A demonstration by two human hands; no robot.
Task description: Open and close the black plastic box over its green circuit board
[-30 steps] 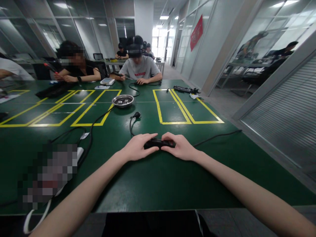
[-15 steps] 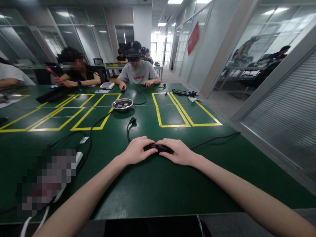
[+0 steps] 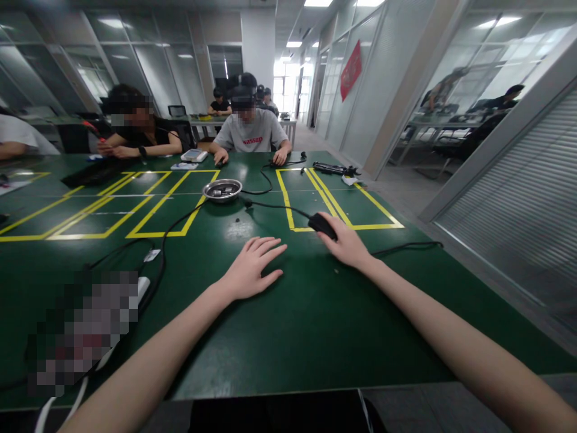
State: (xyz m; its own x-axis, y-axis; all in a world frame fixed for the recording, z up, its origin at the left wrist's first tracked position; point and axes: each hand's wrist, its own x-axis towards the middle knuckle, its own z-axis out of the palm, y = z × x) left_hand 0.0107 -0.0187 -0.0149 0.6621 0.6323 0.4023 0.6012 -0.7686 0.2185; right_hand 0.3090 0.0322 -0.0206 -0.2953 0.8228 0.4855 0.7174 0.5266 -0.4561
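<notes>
My right hand (image 3: 347, 243) is closed around a black power adapter (image 3: 321, 225), over the front edge of a yellow-taped rectangle on the green table (image 3: 288, 337). From the adapter's far end a black cord (image 3: 283, 207) runs left to a black plug (image 3: 248, 204). Another thin black cable (image 3: 408, 246) trails off to the right behind my right wrist. My left hand (image 3: 252, 267) is open, its fingers stretched out over the table, holding nothing. A small dark speck (image 3: 237, 220) lies beyond its fingertips.
A metal bowl (image 3: 222, 190) with small metal parts stands beyond my left hand. A blurred-out object beside a white power strip (image 3: 143, 291) lies at left with cables. A black folded tripod-like item (image 3: 336, 169) lies at far right. Co-workers sit across the table.
My left hand has let go of the adapter and opened. My right hand has carried the adapter forward and right, and its plug and cord have been drawn away from me.
</notes>
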